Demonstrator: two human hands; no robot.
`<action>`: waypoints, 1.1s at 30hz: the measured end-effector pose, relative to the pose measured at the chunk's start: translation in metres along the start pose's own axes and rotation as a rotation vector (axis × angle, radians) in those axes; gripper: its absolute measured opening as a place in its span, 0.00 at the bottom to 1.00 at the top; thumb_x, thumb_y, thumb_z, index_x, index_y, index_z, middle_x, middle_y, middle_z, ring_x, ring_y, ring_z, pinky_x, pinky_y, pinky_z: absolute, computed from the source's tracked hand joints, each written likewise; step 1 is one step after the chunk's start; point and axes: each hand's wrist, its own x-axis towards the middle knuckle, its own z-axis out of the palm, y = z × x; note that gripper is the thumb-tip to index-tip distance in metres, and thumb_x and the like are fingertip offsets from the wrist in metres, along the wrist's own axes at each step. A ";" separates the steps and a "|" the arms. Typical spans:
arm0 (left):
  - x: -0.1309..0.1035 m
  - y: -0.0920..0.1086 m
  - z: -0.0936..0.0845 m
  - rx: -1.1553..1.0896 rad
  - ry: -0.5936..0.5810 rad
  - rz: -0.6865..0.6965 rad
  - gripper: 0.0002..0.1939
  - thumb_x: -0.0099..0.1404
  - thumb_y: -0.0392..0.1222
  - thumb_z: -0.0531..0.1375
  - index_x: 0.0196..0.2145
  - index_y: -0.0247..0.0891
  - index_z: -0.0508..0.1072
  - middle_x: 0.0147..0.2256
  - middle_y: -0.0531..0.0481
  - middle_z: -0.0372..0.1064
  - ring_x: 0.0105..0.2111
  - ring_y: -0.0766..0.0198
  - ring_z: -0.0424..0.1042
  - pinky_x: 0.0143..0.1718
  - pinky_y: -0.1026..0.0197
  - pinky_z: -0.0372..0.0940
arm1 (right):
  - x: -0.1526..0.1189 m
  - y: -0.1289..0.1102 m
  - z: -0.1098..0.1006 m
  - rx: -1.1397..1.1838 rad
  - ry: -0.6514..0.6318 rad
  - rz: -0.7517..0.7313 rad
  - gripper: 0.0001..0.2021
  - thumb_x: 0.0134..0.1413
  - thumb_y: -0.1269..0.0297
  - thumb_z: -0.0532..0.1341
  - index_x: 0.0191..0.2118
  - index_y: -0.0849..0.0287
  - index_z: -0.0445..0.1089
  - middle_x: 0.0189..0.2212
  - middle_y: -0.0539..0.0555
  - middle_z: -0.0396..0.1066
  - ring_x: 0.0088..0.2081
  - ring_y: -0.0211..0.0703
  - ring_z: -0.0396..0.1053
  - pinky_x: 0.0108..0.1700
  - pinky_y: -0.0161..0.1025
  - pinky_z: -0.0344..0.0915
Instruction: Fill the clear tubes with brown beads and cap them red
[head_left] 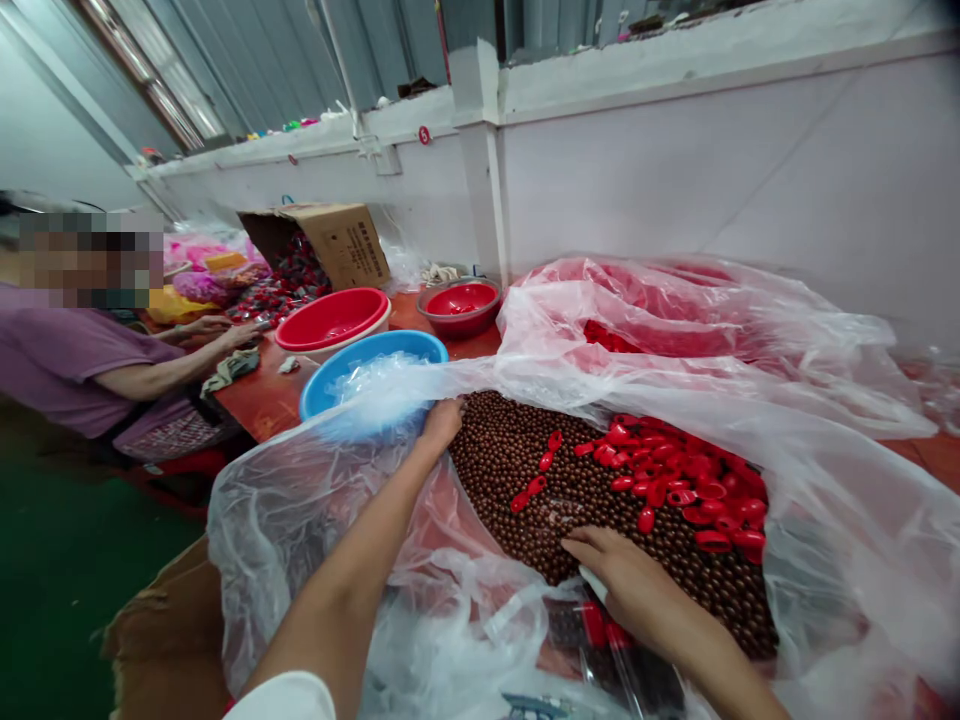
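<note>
My left hand [444,422] reaches to the edge of the clear plastic sheeting, beside the blue basin [307,395] full of clear plastic wrappers [390,378]. Its fingers are curled closed; whatever they grip is hidden. Over a heap of small round brown balls [495,450] is my right hand [619,575], fingers bent together, with a whitish piece showing under the palm that I cannot name. Shiny clear film [562,515] lies by its fingertips. Red plastic spoon-shaped pieces [675,470] are piled on the balls, and a few [529,494] lie apart to the left.
Behind the plastic sheeting [847,510] stand a red basin [330,305], a smaller red bowl [459,300] and a plastic-covered red heap [637,310]. A tipped carton [349,245] spills small packs. At left sits a co-worker [97,350] in a purple top.
</note>
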 end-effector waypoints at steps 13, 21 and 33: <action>-0.110 0.044 0.007 -0.845 -0.421 -0.091 0.23 0.54 0.45 0.60 0.46 0.32 0.68 0.36 0.44 0.68 0.32 0.63 0.68 0.30 0.59 0.69 | 0.084 0.002 0.009 -0.232 0.001 0.070 0.18 0.53 0.77 0.49 0.46 0.58 0.68 0.44 0.59 0.66 0.42 0.44 0.67 0.42 0.36 0.61; -0.122 0.047 0.016 -0.959 -0.522 -0.194 0.24 0.45 0.42 0.66 0.42 0.33 0.70 0.28 0.51 0.66 0.25 0.69 0.65 0.27 0.64 0.63 | 0.020 0.041 -0.002 0.047 0.229 0.212 0.16 0.54 0.70 0.49 0.45 0.50 0.68 0.45 0.52 0.64 0.41 0.41 0.68 0.45 0.36 0.61; -0.105 0.086 0.081 -0.865 -0.450 -0.148 0.12 0.47 0.37 0.63 0.32 0.32 0.75 0.23 0.53 0.68 0.21 0.69 0.65 0.24 0.66 0.62 | -0.036 0.038 0.010 0.603 0.584 0.436 0.11 0.50 0.56 0.57 0.37 0.56 0.64 0.38 0.53 0.71 0.40 0.44 0.68 0.43 0.38 0.62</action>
